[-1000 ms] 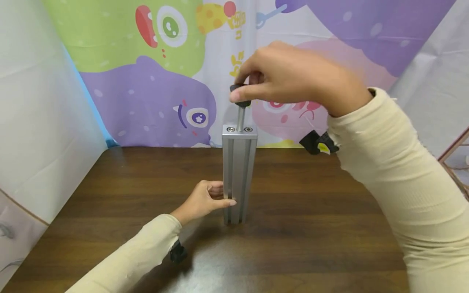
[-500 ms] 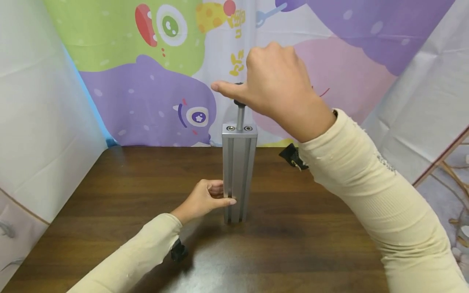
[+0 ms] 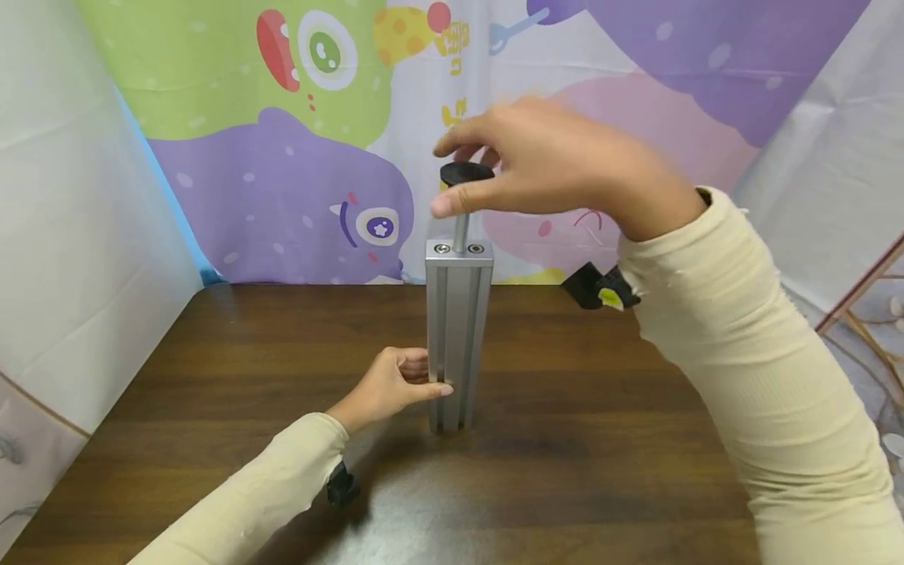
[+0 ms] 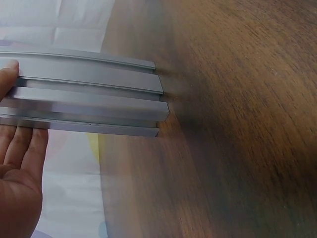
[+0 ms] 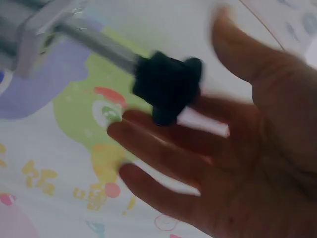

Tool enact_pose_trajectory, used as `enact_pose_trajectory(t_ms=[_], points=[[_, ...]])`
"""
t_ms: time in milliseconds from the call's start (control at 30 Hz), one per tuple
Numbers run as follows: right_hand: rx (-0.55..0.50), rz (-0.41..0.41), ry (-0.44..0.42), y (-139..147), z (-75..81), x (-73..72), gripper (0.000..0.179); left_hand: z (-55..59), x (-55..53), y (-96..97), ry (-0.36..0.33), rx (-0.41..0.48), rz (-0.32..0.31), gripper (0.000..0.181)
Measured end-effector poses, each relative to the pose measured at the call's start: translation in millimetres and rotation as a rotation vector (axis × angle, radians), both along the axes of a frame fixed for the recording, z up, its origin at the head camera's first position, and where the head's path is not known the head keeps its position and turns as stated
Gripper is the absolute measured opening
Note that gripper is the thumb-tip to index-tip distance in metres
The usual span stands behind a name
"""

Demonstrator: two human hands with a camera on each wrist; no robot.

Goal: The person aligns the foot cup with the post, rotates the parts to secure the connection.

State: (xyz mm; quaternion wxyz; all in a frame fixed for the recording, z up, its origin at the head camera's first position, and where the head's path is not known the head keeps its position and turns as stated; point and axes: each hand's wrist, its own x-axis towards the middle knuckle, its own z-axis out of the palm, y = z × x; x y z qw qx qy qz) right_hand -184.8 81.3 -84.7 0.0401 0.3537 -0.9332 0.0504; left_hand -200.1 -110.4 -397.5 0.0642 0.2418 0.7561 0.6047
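Note:
A silver aluminium profile (image 3: 457,329) with grooved sides stands upright on the wooden table. Out of its top end plate, between two screws, rises a metal rod (image 3: 461,230) capped by a black star-shaped knob (image 5: 167,87). My left hand (image 3: 384,391) grips the profile low down, thumb across the front and fingers behind; the left wrist view shows the profile's lower end (image 4: 161,106) beyond that hand. Around the knob, my right hand (image 3: 544,157) is spread, with the thumb away from it and the fingers loosely bent on its far side, blurred by motion.
The brown wooden table (image 3: 600,471) reaches back to a cartoon-printed curtain (image 3: 282,196). White fabric (image 3: 63,157) hangs at the left, and more at the right. Each sleeved wrist carries a small black camera mount (image 3: 603,289).
My right hand turned inward over the knob with its thumb out, then swung back and loosened, baring the knob's top. The left hand keeps its hold on the aluminium profile.

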Motion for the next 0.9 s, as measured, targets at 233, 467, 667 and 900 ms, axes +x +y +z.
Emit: enact_pose_trajectory(t_ms=[233,467,667,900], points=[[0.059,0.292,-0.138,9.7,7.0,-8.8,0.048,0.1,0.6,-0.2,0.002,0.001,-0.004,0.032],[0.047,0.294,-0.116,7.5,8.0,-10.3,0.042,0.2,0.5,-0.6,0.0,0.003,-0.008,0.032],[0.023,0.226,-0.058,5.8,7.2,-7.6,0.031,-0.3,0.7,0.0,0.004,0.004,-0.009,0.032],[-0.027,-0.128,0.153,-13.1,0.7,4.6,0.049,0.0,1.4,-0.3,0.01,-0.001,-0.006,0.032]])
